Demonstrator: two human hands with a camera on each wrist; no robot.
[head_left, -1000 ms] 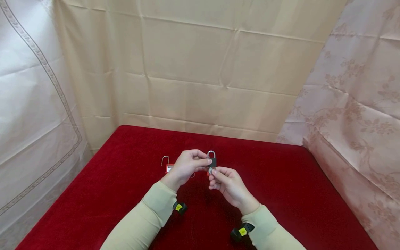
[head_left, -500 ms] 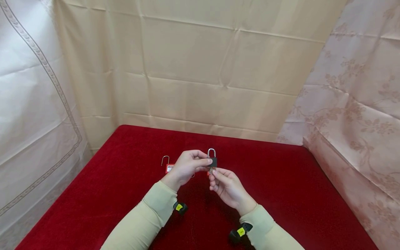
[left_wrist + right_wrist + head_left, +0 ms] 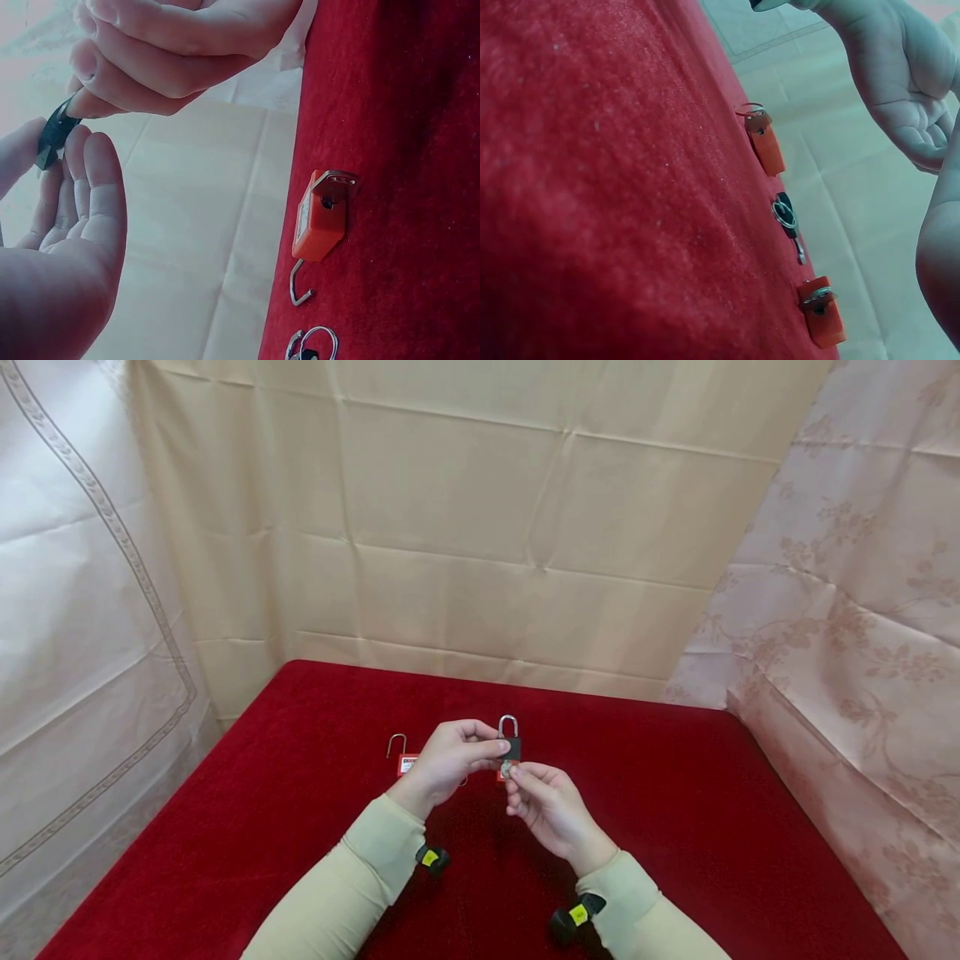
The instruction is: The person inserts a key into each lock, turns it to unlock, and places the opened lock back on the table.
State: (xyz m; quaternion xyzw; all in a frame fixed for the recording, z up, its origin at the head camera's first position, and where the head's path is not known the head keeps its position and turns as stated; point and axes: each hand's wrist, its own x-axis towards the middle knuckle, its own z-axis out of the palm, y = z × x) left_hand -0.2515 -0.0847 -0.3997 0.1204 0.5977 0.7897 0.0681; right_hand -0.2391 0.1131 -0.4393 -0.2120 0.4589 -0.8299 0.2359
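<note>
In the head view my left hand (image 3: 448,756) pinches a small black padlock (image 3: 512,748) between thumb and fingers, its silver shackle (image 3: 508,723) pointing up. My right hand (image 3: 551,806) pinches a small silvery key (image 3: 507,769) right at the padlock's lower end; how deep the key sits is hidden. From the left wrist, the dark padlock (image 3: 56,133) shows between the left hand's thumb and fingers, above the table. An orange-red padlock (image 3: 322,225) with a key in its base and its shackle out lies on the cloth below.
A red cloth covers the table (image 3: 675,793). On it, in the right wrist view, lie an orange padlock (image 3: 765,146), a black padlock (image 3: 786,214) with a ring, and another orange padlock (image 3: 823,319). Beige curtain (image 3: 487,510) hangs behind.
The black padlock's shackle stands slightly higher above its body than one second ago. My right fingers have shifted and turned a little at the key; the left hand has barely moved.
</note>
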